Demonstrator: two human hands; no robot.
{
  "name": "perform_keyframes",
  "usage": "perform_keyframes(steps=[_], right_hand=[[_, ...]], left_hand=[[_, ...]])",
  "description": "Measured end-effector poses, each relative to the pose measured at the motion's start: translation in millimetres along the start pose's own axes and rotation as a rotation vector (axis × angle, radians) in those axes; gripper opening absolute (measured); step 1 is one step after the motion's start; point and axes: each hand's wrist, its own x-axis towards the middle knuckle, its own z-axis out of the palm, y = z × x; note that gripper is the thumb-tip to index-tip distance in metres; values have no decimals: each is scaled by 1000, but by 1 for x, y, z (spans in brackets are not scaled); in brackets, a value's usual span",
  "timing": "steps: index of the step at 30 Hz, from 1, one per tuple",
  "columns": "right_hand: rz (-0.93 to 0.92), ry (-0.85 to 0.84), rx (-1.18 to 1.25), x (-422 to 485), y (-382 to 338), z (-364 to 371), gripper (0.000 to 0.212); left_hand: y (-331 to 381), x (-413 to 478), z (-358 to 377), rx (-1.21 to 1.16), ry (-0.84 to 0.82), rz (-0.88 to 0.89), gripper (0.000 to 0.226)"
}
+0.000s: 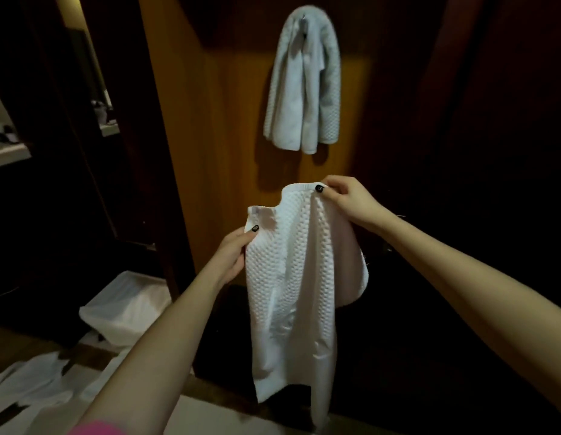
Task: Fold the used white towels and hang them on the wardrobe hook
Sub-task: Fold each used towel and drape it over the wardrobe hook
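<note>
Dim room, wooden wardrobe panel [216, 120] ahead. High and far on it: hung towel [304, 89], folded, white. Near, below it: second towel [291, 277], held up, hanging long. Grips its left edge in the curled fingers of the left hand [233, 255]; pinches its top edge with the right hand [345, 199]. Low left: white-lined bin [125, 309].

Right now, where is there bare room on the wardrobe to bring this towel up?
The wood panel is bare left of the hung towel, and in a strip between its hem and the held towel, gripped by the left hand and right hand. The hanging spot is crowded: the hung towel fills it.
</note>
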Motion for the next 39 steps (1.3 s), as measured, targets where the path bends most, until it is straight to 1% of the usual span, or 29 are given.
perform_keyframes(steps=[1, 3, 6, 10, 13, 15, 17, 21, 24, 27, 30, 33, 36, 39], right_hand=[[18, 32, 7, -8, 0, -8, 26], [64, 102, 38, -24, 1, -24, 27], [125, 174, 53, -50, 7, -48, 27], [172, 197, 13, -74, 13, -75, 26], [182, 151, -226, -85, 18, -90, 25], [170, 116, -366, -94, 20, -98, 24], [169, 57, -454, -102, 19, -100, 29], [237, -140, -628, -113, 29, -89, 43], [344, -187, -600, -117, 44, -83, 56], [439, -166, -495, -123, 58, -67, 52], [440, -48, -350, -115, 57, -52, 47], [368, 102, -231, -92, 40, -44, 37], [361, 219, -123, -67, 25, -35, 30], [394, 278, -72, -47, 15, -23, 29]], left_hand=[[3, -8, 8, 6, -19, 19, 30], [11, -21, 19, 13, -2, 77, 23], [19, -36, 27, 117, 30, 160, 15], [28, -46, 41, 271, 74, 214, 10], [42, -41, 48, 354, 181, 307, 16], [53, -34, 50, 345, 248, 384, 21], [66, -27, 56, 354, 261, 423, 22], [83, -14, 62, 370, 263, 469, 23], [88, -8, 61, 377, 255, 480, 23], [87, -8, 59, 428, 243, 508, 23], [89, -8, 48, 554, 245, 533, 22], [87, -9, 34, 691, 224, 517, 18], [77, -12, 32, 723, 171, 480, 16], [72, -15, 42, 707, 74, 476, 11]])
